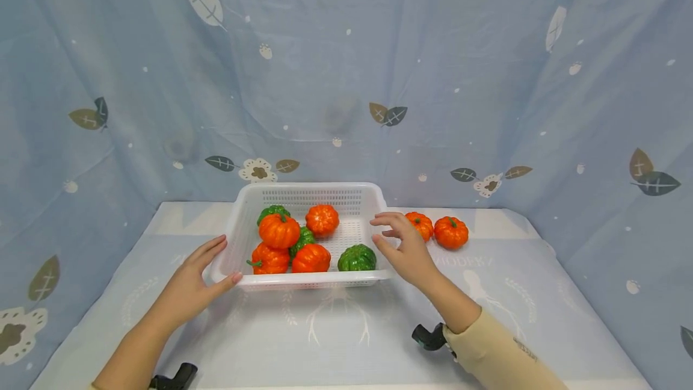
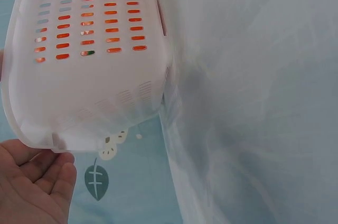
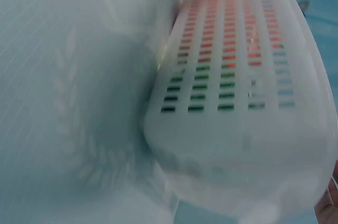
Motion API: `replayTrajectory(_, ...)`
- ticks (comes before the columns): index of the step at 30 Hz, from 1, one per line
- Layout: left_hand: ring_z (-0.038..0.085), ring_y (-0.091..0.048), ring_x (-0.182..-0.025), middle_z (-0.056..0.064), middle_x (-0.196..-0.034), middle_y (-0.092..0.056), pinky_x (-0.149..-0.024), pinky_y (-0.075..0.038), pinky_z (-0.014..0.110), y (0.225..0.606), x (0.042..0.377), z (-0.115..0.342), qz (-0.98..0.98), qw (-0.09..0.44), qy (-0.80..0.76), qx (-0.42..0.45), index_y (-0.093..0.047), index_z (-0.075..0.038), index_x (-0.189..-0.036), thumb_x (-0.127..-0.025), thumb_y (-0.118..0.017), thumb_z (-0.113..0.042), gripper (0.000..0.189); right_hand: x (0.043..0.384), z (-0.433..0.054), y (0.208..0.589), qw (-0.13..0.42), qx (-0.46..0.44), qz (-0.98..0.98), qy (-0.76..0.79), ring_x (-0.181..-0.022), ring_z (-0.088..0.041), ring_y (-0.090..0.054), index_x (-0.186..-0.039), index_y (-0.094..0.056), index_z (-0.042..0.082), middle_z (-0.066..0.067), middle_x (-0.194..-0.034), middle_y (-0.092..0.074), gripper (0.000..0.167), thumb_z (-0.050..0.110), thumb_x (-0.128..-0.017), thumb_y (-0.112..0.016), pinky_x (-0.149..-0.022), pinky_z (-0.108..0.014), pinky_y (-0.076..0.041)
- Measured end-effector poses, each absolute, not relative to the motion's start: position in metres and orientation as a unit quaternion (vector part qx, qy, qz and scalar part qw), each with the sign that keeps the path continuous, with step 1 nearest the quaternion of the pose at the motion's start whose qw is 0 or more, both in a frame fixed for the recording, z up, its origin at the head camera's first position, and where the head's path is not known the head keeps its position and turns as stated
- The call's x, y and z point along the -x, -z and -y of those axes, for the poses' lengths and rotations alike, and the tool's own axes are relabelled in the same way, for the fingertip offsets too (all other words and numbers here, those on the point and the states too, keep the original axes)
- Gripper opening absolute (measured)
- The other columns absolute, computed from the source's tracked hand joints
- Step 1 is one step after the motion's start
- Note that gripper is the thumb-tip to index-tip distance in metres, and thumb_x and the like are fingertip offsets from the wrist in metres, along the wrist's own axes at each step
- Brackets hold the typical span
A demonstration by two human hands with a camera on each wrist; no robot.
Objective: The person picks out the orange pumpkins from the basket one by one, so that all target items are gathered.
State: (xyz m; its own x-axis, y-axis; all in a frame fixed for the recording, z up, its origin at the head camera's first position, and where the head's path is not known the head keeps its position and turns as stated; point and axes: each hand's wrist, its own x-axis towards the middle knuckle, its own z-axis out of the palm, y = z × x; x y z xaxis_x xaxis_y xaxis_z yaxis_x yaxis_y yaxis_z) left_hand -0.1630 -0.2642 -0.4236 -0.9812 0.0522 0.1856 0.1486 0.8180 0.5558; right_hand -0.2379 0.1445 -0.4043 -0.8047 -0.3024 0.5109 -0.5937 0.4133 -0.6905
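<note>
A white plastic basket (image 1: 303, 279) with slotted walls stands on the table, several small orange pumpkins (image 1: 322, 221) and green pumpkins (image 1: 357, 258) inside it. My left hand (image 1: 189, 284) is at the basket's left end, fingers extended along the rim and thumb tip at the front left corner. In the left wrist view, the left fingertips (image 2: 66, 163) sit right at the rim's edge. My right hand (image 1: 406, 248) is by the right rim, thumb and fingers spread apart with nothing between them. Only a sliver of the right hand (image 3: 328, 205) shows in the right wrist view.
Two more orange pumpkins lie on the table right of the basket; one pumpkin (image 1: 451, 233) is in full view, the other pumpkin (image 1: 421, 225) partly behind my right hand. A blue patterned curtain (image 1: 325, 77) hangs behind the pale table cover (image 1: 271, 342).
</note>
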Motion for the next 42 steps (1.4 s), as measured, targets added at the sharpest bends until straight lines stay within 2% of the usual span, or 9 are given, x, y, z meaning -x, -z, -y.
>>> replayTrajectory(8, 0.052, -0.036, -0.136, 0.021, -0.157, -0.033, -0.101, -0.034, 0.074, 0.420, 0.164, 0.263, 0.949, 0.090, 0.297, 0.063, -0.039, 0.001, -0.152, -0.086, -0.074, -0.054, 0.093, 0.239, -0.111, 0.397, 0.068, -0.326, 0.829, -0.450, -0.120, -0.023, -0.058, -0.119, -0.068, 0.014, -0.005, -0.133, -0.058, 0.024, 0.019, -0.096, -0.070, -0.096, -0.042, -0.054)
replayTrajectory(15, 0.052, -0.035, -0.137, 0.022, -0.157, -0.032, -0.102, -0.034, 0.073, 0.420, 0.164, 0.263, 0.951, 0.083, 0.293, 0.056, -0.038, 0.002, -0.152, -0.085, -0.073, -0.056, 0.095, 0.249, -0.087, 0.398, -0.016, -0.368, 0.836, -0.407, -0.124, -0.027, -0.055, -0.126, -0.064, 0.009, -0.007, -0.131, -0.059, 0.030, 0.016, -0.097, -0.068, -0.097, -0.037, -0.053)
replayTrajectory(19, 0.052, -0.036, -0.137, 0.022, -0.157, -0.032, -0.101, -0.035, 0.073, 0.422, 0.164, 0.263, 0.952, 0.079, 0.291, 0.051, -0.038, 0.002, -0.152, -0.085, -0.073, -0.058, 0.096, 0.256, -0.076, 0.398, -0.052, -0.388, 0.834, -0.389, -0.122, -0.030, -0.056, -0.130, -0.062, 0.006, -0.010, -0.130, -0.060, 0.034, 0.016, -0.098, -0.067, -0.099, -0.041, -0.052)
replayTrajectory(22, 0.051, -0.036, -0.137, 0.021, -0.158, -0.032, -0.102, -0.034, 0.073, 0.422, 0.163, 0.264, 0.951, 0.081, 0.293, 0.052, -0.038, 0.002, -0.152, -0.085, -0.073, -0.057, 0.096, 0.261, -0.068, 0.399, -0.073, -0.401, 0.834, -0.372, -0.121, -0.028, -0.057, -0.131, -0.061, 0.006, -0.009, -0.130, -0.061, 0.035, 0.017, -0.098, -0.067, -0.100, -0.044, -0.051)
replayTrajectory(26, 0.051, -0.036, -0.137, 0.021, -0.158, -0.033, -0.103, -0.034, 0.072, 0.423, 0.163, 0.264, 0.950, 0.083, 0.296, 0.055, -0.038, 0.002, -0.151, -0.085, -0.074, -0.055, 0.095, 0.266, -0.060, 0.401, -0.097, -0.403, 0.843, -0.344, -0.120, -0.023, -0.056, -0.133, -0.061, 0.009, -0.004, -0.133, -0.059, 0.037, 0.019, -0.098, -0.066, -0.100, -0.040, -0.051)
replayTrajectory(36, 0.052, -0.036, -0.136, 0.022, -0.157, -0.033, -0.101, -0.035, 0.073, 0.422, 0.162, 0.264, 0.951, 0.083, 0.293, 0.054, -0.039, 0.002, -0.151, -0.085, -0.074, -0.056, 0.094, 0.277, -0.052, 0.405, -0.155, -0.373, 0.852, -0.332, -0.129, -0.024, -0.053, -0.135, -0.061, 0.013, -0.001, -0.139, -0.057, 0.040, 0.021, -0.097, -0.069, -0.104, -0.038, -0.049)
replayTrajectory(42, 0.052, -0.037, -0.136, 0.021, -0.157, -0.033, -0.101, -0.035, 0.074, 0.421, 0.162, 0.263, 0.950, 0.081, 0.296, 0.055, -0.039, 0.002, -0.151, -0.086, -0.074, -0.055, 0.094, 0.280, -0.051, 0.408, -0.181, -0.376, 0.853, -0.314, -0.133, -0.019, -0.051, -0.139, -0.060, 0.019, 0.004, -0.142, -0.056, 0.042, 0.019, -0.098, -0.067, -0.107, -0.038, -0.046)
